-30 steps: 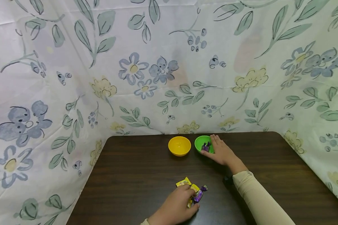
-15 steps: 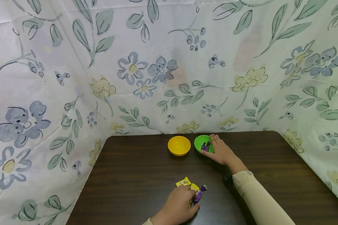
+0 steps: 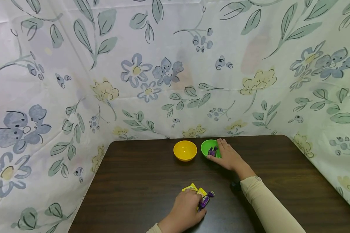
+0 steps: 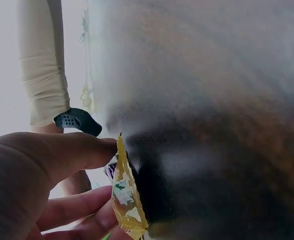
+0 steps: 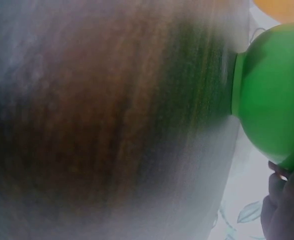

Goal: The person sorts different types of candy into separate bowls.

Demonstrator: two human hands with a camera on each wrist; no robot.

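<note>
My left hand (image 3: 185,207) is low over a small group of wrapped candies on the table. In the left wrist view its thumb and fingers pinch a yellow-wrapped candy (image 4: 126,200). Beside the fingers lie another yellow candy (image 3: 202,192) and a purple-wrapped candy (image 3: 204,202); a further yellow wrapper (image 3: 190,187) shows past the knuckles. My right hand (image 3: 228,157) rests against the green bowl (image 3: 205,147), fingers straight along its right rim and thumb spread along the near side. Purple candy (image 3: 212,151) lies inside that bowl.
A yellow bowl (image 3: 185,150) stands just left of the green one, near the back edge of the dark wooden table (image 3: 140,181). Floral cloth (image 3: 151,106) hangs behind and at both sides. A dark band (image 4: 77,121) sits on the right wrist.
My left hand's fingers have drawn in slightly over the candies, and the purple candy beside them has shifted a little. The right hand stays at the green bowl.
</note>
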